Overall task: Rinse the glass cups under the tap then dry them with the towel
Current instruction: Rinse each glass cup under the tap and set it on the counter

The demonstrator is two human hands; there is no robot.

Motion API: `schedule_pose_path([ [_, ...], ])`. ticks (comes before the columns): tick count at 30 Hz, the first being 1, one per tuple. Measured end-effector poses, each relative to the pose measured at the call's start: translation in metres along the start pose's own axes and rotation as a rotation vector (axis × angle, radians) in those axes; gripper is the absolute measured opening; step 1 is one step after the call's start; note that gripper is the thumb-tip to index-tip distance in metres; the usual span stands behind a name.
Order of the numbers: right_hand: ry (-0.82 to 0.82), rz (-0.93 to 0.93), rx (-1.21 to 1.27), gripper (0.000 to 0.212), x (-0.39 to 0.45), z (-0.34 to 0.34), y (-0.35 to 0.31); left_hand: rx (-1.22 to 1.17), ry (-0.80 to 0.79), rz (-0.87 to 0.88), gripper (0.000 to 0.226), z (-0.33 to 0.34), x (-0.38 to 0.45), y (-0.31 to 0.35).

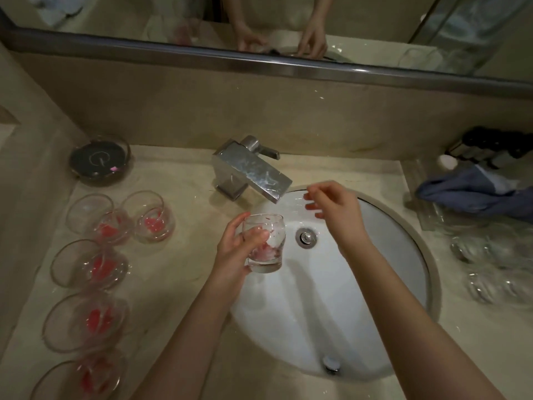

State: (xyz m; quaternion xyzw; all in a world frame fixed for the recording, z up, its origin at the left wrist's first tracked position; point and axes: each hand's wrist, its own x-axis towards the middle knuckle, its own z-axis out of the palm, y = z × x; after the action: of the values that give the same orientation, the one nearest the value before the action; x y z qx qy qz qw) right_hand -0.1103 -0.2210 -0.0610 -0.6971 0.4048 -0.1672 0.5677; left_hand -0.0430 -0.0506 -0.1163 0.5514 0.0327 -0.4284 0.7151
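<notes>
A beige stone counter (184,272) fills the view, seen from above, with a wide mirror (288,30) along the back wall. Set into the counter is a round white sink (375,284) with a metal drain at its centre. A square chrome tap (253,171) juts over the sink's far edge; no water can be seen running. At far right a blue-grey towel (473,192) lies crumpled on the counter, with clear glassware (496,269) just in front of it. Five glass cups (89,264) with pink residue stand along the left side, behind them a dark round dish (99,161) bearing a pale mark too blurred to read. The left hand (239,252) grips one glass cup (264,243) upright over the sink's left edge, pink residue at its bottom. The right hand (334,206) hovers just beside the spout, fingers loosely spread, holding nothing.
</notes>
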Motion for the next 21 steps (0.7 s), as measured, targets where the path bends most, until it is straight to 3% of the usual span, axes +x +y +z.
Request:
schedule_pose_path([
  [3, -0.071, -0.079, -0.161, 0.007, 0.04, 0.013, -0.006, -0.003, 0.015, -0.011, 0.06, 0.004, 0.008, -0.005],
  [8, -0.18, -0.143, -0.158, 0.032, 0.081, 0.045, -0.021, -0.05, 0.053, -0.028, 0.063, 0.006, 0.018, -0.01],
  [13, -0.205, -0.202, -0.143, 0.023, 0.09, 0.055, -0.023, -0.081, 0.052, -0.032, 0.067, 0.013, 0.026, -0.008],
  [21, -0.256, -0.217, -0.165, 0.026, 0.101, 0.052, -0.022, -0.027, 0.055, -0.034, 0.069, 0.027, 0.028, -0.007],
])
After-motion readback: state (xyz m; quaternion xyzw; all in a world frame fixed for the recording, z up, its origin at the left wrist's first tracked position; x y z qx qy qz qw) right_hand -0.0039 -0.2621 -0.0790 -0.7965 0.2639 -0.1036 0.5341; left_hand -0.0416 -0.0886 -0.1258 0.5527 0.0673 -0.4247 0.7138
